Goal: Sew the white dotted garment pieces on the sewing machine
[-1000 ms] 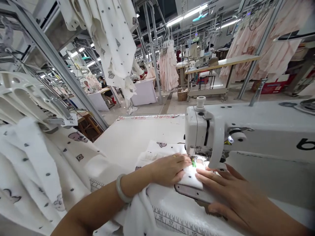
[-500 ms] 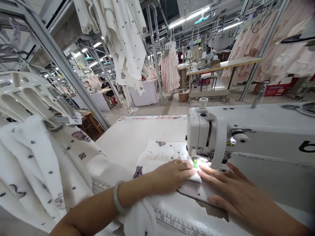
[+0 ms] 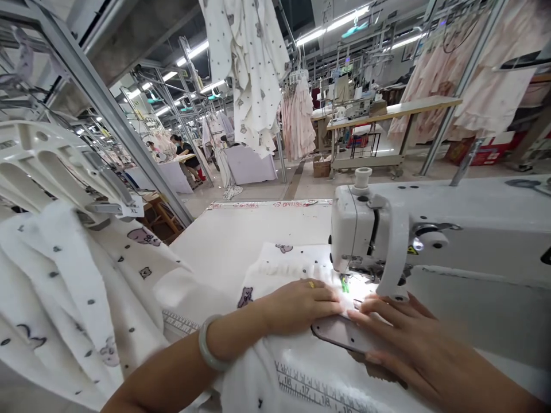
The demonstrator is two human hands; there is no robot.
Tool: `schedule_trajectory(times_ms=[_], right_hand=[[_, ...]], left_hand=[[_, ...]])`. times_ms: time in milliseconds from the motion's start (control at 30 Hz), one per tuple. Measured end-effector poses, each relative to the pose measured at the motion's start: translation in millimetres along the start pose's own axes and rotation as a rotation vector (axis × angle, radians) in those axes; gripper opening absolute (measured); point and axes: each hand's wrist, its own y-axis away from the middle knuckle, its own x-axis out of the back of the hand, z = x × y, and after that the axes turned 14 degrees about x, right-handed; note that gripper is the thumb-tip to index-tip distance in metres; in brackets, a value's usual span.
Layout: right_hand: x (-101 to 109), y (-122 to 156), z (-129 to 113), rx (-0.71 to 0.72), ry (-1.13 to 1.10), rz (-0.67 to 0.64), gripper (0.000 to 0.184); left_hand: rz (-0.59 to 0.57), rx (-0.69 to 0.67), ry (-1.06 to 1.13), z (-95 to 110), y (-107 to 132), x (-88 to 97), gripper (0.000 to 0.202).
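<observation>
My left hand (image 3: 299,307), with a ring and a pale bangle on the wrist, lies flat on white bear-print fabric (image 3: 275,275) just left of the presser foot (image 3: 344,284) of a white sewing machine (image 3: 430,229). Its fingers are stretched out, pressing the cloth down. My right hand (image 3: 404,338) rests flat to the right of the needle, fingers extended over the metal needle plate (image 3: 340,335) and the fabric's edge. Neither hand grips anything.
More of the same printed fabric hangs from a white plastic hanger (image 3: 55,166) at the left. A printed ruler (image 3: 314,390) runs along the white table (image 3: 241,235). Garments hang from overhead rails; other workers sit at tables far left.
The fabric has fed away from me under the presser foot, exposing more of the needle plate. Both hands stayed flat beside the needle. The hanging garment overhead moved right.
</observation>
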Motion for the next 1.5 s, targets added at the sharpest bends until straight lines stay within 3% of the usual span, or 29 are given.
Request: schedule_trajectory(times_ms=[167, 467, 767, 1167, 1267, 1367, 1500], right_hand=[[-3.0, 1.3, 0.9, -0.030, 0.021, -0.022, 0.051], [-29.1, 25.7, 11.3, -0.174, 0.015, -0.032, 0.049], [-27.5, 28.7, 13.4, -0.192, -0.017, -0.040, 0.048], [-20.8, 22.4, 15.6, -0.185, -0.071, -0.047, 0.041], [-18.4, 19.0, 15.6, -0.165, -0.062, -0.031, 0.039], [-13.9, 13.9, 13.8, -0.145, -0.078, -0.042, 0.036], [-7.2, 8.4, 9.5, -0.126, -0.106, -0.071, 0.031]], left_hand=[[-0.010, 0.046, 0.004, 3.7, -3.3, 5.2, 0.033], [-0.045, 0.209, -0.006, -4.6, -14.3, 3.8, 0.035], [-0.093, 0.319, -0.044, -5.4, -19.7, 5.6, 0.043], [-0.084, 0.316, 0.044, -7.1, -17.6, 4.2, 0.050], [-0.051, 0.305, 0.051, -7.2, -15.9, 1.9, 0.042], [-0.012, 0.259, 0.076, -16.3, -14.2, 3.8, 0.035], [-0.056, 0.256, 0.058, -54.4, -16.3, 17.8, 0.038]])
